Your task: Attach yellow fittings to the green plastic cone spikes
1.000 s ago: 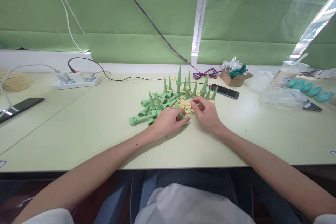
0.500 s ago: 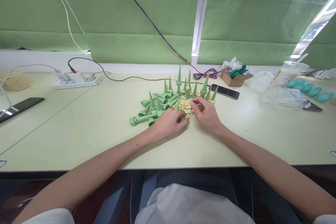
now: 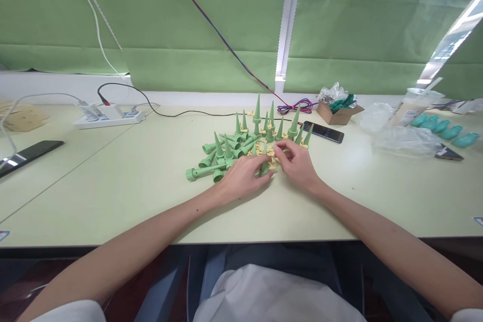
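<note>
My left hand [image 3: 247,175] curls its thumb and fingers around a green plastic spike [image 3: 265,165], whose pointed tip shows above the fingers. Close by on the right, my right hand [image 3: 296,161] is closed in a pinch; whatever lies between its fingertips is too small and hidden to tell. Small yellow plastic pieces [image 3: 272,165] show between the two hands and behind them. To the left lies a heap of green spikes [image 3: 206,171], most on their sides. Behind the hands several green spikes [image 3: 257,114] stand upright, some with yellow pieces at their sides.
A phone [image 3: 323,131] lies behind my right hand, near a small cardboard box [image 3: 338,114]. Further right are a plastic cup [image 3: 409,106], plastic bags [image 3: 411,142] and teal bulb-shaped items [image 3: 451,132]. A power strip [image 3: 113,118] and a dark device [image 3: 30,156] lie left.
The green spike in my left hand has come upright, and its tip now shows above the fingers. My left fingers have opened slightly around it. My right hand has hardly moved.
</note>
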